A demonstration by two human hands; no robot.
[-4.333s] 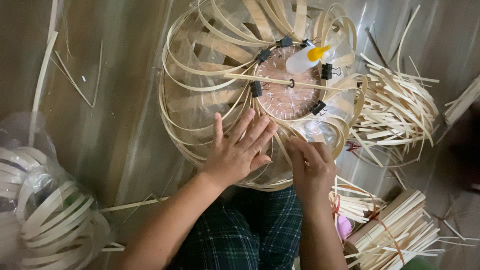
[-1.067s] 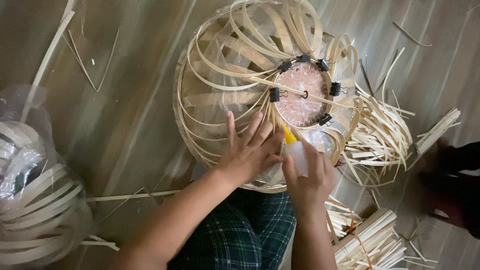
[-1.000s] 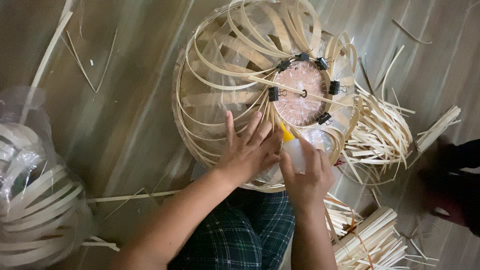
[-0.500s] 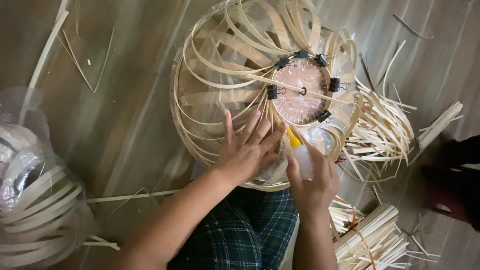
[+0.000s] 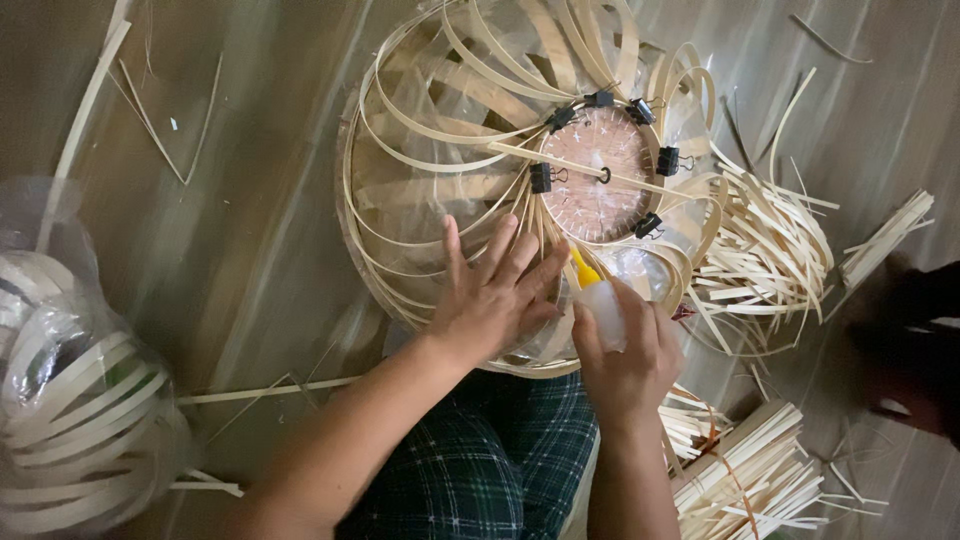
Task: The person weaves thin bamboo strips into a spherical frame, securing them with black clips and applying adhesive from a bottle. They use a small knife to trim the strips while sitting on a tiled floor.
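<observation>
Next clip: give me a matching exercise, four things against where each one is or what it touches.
1. left hand
2. glue bottle
3. black clips
4. bundle of strips

a. around the rim of the round disc
b. lower right on the floor
c. held in the right hand
d. spread flat on the woven frame

Pairs: 1-d, 2-c, 3-a, 4-b

Clear plastic bag (image 5: 75,400) at far left, bulging with pale coiled strips; no labels, signs, screens.
</observation>
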